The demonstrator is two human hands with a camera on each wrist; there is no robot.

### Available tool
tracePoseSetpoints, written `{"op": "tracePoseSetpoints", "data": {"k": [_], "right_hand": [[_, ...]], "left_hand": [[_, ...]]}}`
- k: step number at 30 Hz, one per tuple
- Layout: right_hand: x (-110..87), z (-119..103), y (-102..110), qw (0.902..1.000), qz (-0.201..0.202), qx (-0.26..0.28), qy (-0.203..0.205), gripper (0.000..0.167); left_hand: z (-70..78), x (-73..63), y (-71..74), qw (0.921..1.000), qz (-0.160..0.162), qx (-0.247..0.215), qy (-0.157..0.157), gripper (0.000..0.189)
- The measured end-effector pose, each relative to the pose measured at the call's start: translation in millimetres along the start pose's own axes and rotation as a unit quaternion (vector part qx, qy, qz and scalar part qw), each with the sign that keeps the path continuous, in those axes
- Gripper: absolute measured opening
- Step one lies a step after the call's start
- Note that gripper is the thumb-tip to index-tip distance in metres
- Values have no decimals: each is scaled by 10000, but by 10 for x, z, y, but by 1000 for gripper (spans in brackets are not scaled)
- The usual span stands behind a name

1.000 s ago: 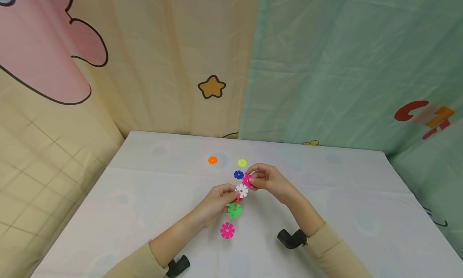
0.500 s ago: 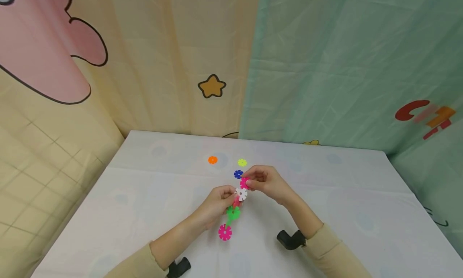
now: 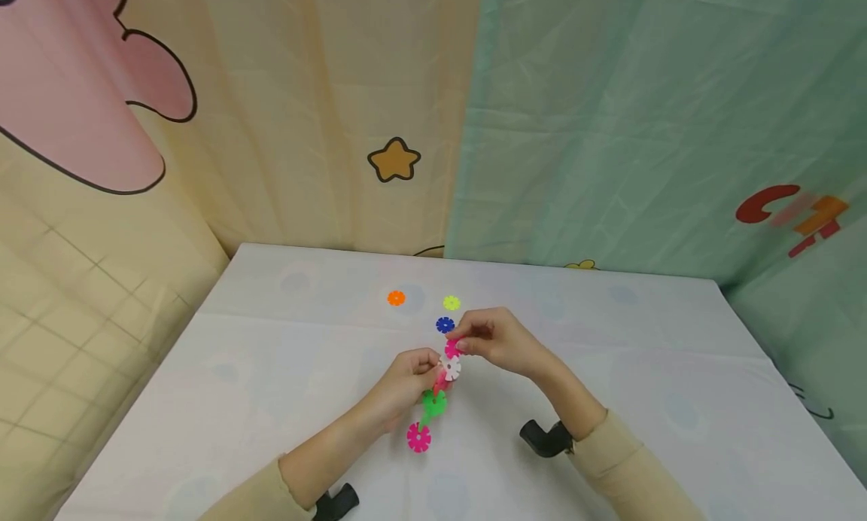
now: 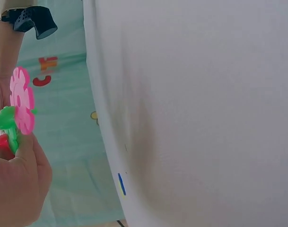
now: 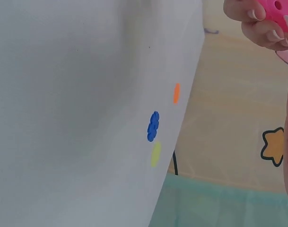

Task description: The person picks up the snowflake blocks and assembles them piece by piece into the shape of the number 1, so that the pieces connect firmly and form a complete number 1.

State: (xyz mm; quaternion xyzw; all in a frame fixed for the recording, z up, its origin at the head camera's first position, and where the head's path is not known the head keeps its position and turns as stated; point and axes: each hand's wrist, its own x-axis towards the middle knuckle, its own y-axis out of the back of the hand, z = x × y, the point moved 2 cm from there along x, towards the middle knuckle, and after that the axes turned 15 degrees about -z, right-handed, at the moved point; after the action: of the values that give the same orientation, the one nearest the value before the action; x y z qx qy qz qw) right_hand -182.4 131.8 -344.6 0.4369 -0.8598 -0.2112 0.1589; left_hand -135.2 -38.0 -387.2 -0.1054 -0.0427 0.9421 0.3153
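Observation:
My left hand [image 3: 405, 385] grips a chain of flower-shaped snap discs near its upper end, in the head view. A pink snap disc [image 3: 418, 437] hangs lowest. Above it comes a green snap disc [image 3: 434, 403], then a red snap disc [image 3: 441, 382] partly covered by the fingers, and a white snap disc [image 3: 450, 367] at the top. My right hand [image 3: 497, 342] pinches another pink snap disc [image 3: 451, 348] at the white one's upper edge. Whether the two interlock cannot be told. The left wrist view shows the lower pink disc [image 4: 21, 101] edge-on beside the green disc [image 4: 4, 118].
On the white-covered table [image 3: 271, 400], a blue snap disc [image 3: 445, 325] lies just beyond the right fingertips. A yellow snap disc [image 3: 451, 303] is behind it, and an orange snap disc [image 3: 396, 298] to the left. Patterned curtains [image 3: 325, 114] hang behind the table.
My right hand has brought its pink disc left and down against the white disc. The chain in my left hand has dropped slightly and shifted left.

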Motion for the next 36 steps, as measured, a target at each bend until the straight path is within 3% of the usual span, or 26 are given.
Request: {"op": "tracePoseSetpoints", "data": {"k": [15, 25, 36], "right_hand": [[18, 97, -85, 9958, 303, 848, -165, 10], [-46, 237, -117, 9915, 495, 1063, -561, 13], [-106, 324, -106, 9861, 585, 1459, -536, 16]], "left_hand": [[32, -2, 21, 9995, 174, -263, 98, 14], [-14, 0, 48, 9994, -216, -248, 91, 17], [25, 13, 29, 9989, -385, -120, 232, 25]]}}
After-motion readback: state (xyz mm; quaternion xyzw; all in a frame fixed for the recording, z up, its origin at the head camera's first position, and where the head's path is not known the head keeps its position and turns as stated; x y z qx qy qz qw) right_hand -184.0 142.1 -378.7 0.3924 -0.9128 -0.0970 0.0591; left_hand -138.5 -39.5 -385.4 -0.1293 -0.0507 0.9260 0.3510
